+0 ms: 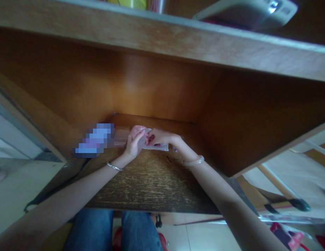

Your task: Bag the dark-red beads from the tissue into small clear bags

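Over the worn wooden desktop, both hands meet at a small pale, see-through plastic bag. My left hand is closed on its left side, with a pinkish crumpled part of the plastic showing above the fingers. Small dark red pieces show at the bag, beside the fingers of my right hand. That hand is bent down at the wrist with its fingers drawn together; what they grip is blurred and partly hidden. A bracelet circles the left wrist, a pale bangle the right.
Left of the hands lies a pixelated blue item, with clear plastic packaging beside it. A thick shelf edge crosses above, bearing a pale device. Wooden side walls enclose the desk. A dark strap runs along the left.
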Tool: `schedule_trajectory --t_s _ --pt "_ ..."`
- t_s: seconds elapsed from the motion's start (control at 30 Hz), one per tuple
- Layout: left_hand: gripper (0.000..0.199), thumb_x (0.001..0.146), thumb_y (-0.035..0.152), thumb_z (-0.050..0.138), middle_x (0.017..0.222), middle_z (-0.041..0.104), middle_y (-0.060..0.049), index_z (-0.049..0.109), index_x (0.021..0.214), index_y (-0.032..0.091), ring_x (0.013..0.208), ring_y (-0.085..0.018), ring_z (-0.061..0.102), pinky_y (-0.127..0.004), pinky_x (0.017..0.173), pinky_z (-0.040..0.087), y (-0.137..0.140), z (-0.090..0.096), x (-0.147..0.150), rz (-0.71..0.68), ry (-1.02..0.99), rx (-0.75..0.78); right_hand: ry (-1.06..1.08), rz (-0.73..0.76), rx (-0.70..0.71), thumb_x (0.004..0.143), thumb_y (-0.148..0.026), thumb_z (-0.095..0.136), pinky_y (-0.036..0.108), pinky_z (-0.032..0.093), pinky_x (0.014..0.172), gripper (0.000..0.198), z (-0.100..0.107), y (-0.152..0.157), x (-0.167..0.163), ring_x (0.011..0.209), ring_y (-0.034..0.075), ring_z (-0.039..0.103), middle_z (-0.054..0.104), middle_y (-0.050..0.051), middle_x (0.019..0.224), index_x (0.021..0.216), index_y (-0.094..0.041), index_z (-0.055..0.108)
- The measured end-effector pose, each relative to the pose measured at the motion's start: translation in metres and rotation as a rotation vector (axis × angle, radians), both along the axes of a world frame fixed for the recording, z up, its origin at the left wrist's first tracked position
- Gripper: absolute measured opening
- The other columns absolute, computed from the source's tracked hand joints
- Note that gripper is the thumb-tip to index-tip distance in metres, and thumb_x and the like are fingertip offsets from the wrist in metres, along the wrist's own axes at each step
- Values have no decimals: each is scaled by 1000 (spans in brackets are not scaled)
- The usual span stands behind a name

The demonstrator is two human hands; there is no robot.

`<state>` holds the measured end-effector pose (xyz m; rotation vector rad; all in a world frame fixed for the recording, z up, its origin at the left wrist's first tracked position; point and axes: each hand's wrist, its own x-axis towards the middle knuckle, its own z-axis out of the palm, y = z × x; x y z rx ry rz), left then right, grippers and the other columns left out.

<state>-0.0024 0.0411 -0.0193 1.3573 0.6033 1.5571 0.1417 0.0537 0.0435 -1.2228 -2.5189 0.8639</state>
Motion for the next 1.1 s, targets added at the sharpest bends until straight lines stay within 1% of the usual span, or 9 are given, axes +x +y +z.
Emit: schedule_trajectory --t_s 0.1,0.2,0.33,0.5,0.67,0.8,0.9,1.0,1.1 --pt "27 74 42 62 74 60 0 55 88 21 59 -13 59 -25 50 46 0 0 2 -110 -157 -81 54 53 -58 65 -5 62 19 34 51 8 -18 14 1 52 6 43 58 -4 58 63 -13 64" --pt "28 72 41 64 71 59 1 55 87 20 56 -12 57 -23 46 45 0 1 3 -156 -233 -126 94 93 -70 66 -8 65 19 36 54 5 -29 23 6 55 7 46 60 -3 62 68 -13 66" --pt "27 73 40 63 68 59 2 54 89 20 51 -11 55 -23 44 43 0 -1 3 -191 -239 -128 93 73 -59 67 -10 64 20 32 50 4 -32 24 10 52 6 42 57 -4 59 69 -13 66" --pt "26 74 39 63 72 59 1 55 90 20 58 -12 57 -23 49 45 3 -4 2 -183 -175 -109 112 63 -87 68 -11 63 20 31 46 3 -29 21 10 47 5 38 53 -5 55 69 -13 65" --pt "24 77 37 63 81 62 -1 59 92 19 72 -13 60 -27 68 48 2 -1 -1 -114 -62 -25 196 33 -78 71 -22 65 20 36 50 11 -16 19 18 51 7 47 59 -2 59 72 -12 68" --pt "26 75 37 66 92 63 -3 60 92 18 85 -16 61 -29 79 48 -4 6 -4 -71 59 -1 261 -148 63 71 -24 64 22 42 59 16 7 16 29 61 10 56 66 2 69 77 -11 71" --pt "27 74 36 67 94 63 -2 59 94 19 87 -17 61 -30 83 47 -7 9 -5 -62 114 -2 380 -222 180 72 -27 65 26 46 67 19 22 15 34 70 13 60 69 6 77 79 -11 71" --pt "27 74 35 67 94 63 -2 58 94 19 88 -17 60 -32 86 45 -8 10 -5 -46 150 -2 507 -214 217 72 -34 67 28 47 72 24 32 12 33 76 15 62 70 7 82 82 -12 71" --pt "27 73 35 68 93 63 -3 59 92 19 88 -17 60 -34 87 45 -9 12 -4 -28 158 -9 547 -144 202 74 -36 67 29 48 75 25 37 4 28 79 14 63 71 5 85 85 -14 71"
